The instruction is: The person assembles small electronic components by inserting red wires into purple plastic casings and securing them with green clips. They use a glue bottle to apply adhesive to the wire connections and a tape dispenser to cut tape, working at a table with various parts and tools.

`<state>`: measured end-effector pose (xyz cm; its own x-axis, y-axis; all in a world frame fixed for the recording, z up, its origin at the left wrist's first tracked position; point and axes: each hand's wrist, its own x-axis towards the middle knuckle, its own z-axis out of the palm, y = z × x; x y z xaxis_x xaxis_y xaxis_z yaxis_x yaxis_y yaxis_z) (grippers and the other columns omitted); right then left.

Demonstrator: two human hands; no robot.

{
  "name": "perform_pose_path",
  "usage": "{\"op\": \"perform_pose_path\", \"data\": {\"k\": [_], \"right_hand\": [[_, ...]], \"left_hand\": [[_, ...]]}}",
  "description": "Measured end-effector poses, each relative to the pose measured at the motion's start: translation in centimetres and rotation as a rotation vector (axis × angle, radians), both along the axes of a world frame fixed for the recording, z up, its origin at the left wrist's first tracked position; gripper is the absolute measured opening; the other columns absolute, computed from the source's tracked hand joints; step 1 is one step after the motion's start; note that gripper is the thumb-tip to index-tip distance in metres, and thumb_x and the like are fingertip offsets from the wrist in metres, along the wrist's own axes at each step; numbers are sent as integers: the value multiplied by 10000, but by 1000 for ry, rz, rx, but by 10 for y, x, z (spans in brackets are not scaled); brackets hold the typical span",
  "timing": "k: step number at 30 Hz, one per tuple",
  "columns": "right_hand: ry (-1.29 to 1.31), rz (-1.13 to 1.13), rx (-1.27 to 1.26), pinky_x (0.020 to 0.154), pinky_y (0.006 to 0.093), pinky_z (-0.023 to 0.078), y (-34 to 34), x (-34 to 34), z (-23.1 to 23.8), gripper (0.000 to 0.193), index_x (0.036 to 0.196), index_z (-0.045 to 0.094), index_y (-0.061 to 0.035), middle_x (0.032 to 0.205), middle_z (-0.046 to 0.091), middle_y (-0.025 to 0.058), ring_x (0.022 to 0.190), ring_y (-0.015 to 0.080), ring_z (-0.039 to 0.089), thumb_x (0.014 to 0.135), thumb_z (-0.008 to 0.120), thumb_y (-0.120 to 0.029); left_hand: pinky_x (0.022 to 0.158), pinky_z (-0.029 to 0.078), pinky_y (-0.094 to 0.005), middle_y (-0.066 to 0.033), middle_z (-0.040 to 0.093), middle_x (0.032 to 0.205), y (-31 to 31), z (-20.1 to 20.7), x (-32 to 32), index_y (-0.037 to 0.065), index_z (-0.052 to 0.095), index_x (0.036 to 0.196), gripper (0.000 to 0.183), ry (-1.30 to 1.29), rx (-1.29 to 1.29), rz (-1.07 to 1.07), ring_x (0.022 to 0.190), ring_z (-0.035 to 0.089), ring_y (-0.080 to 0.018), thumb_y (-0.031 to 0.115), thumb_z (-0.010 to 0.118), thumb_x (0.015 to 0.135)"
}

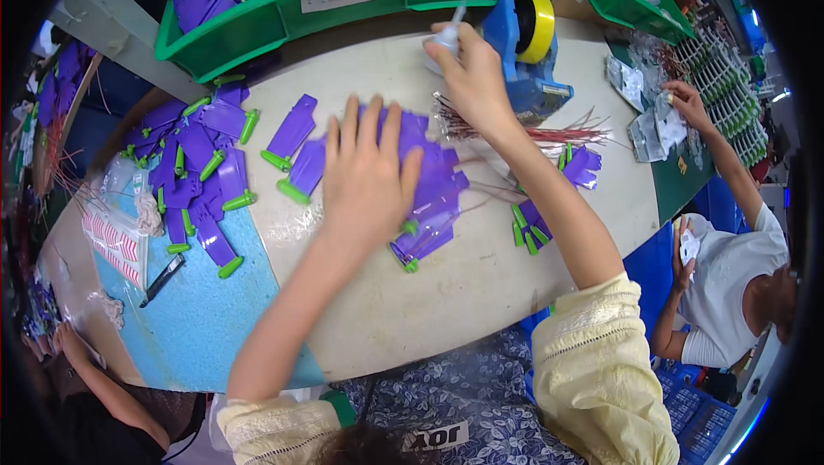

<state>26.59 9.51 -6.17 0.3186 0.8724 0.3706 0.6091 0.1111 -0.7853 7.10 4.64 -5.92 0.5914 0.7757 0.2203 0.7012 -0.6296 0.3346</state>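
My left hand [365, 173] lies flat with fingers stretched out over a row of overlapping purple plastic parts [433, 195], partly hiding them. Thin wires run out from their right side. In my right hand [476, 75], farther up the table, is a small translucent squeeze bottle [446, 40] with a thin nozzle pointing upward. Two purple pieces with green ends [293, 132] lie just left of my left hand. Below my right forearm is another small group of purple pieces [536, 212]. A bundle of red wires [566, 135] passes beneath that forearm.
A blue tape dispenser [506, 36] with a yellow roll stands beside my right hand. Behind is a green bin [257, 40] of purple pieces; more are heaped left [202, 156], near a black marker-like stick [161, 281]. At right a co-worker's hand [687, 105] touches silvery packets [657, 130].
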Motion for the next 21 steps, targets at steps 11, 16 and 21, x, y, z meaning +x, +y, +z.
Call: {"op": "perform_pose_path", "data": {"k": [11, 16, 21], "right_hand": [[675, 191, -401, 780, 264, 510, -154, -26, 65, 261, 1161, 643, 61, 951, 725, 77, 867, 110, 662, 949, 706, -78], [629, -44, -226, 618, 203, 455, -162, -26, 41, 176, 971, 699, 30, 804, 691, 24, 708, 45, 607, 893, 788, -100], [351, -52, -82, 530, 187, 408, -146, -38, 30, 170, 929, 720, 29, 761, 680, 15, 635, 25, 572, 866, 813, -100]], "left_hand": [[1049, 293, -558, -112, 541, 1346, -38, 15, -36, 62, 654, 1288, 428, 12, -6, 6, 1304, 432, -353, 183, 693, 879], [989, 338, -407, -51, 654, 1163, 5, 2, -50, 126, 690, 1247, 528, -276, -118, -71, 1146, 508, -259, 84, 815, 736], [963, 376, -391, -37, 704, 1086, 6, -1, -45, 92, 627, 1275, 656, -413, -157, -4, 1096, 551, -249, 44, 858, 663]]}}
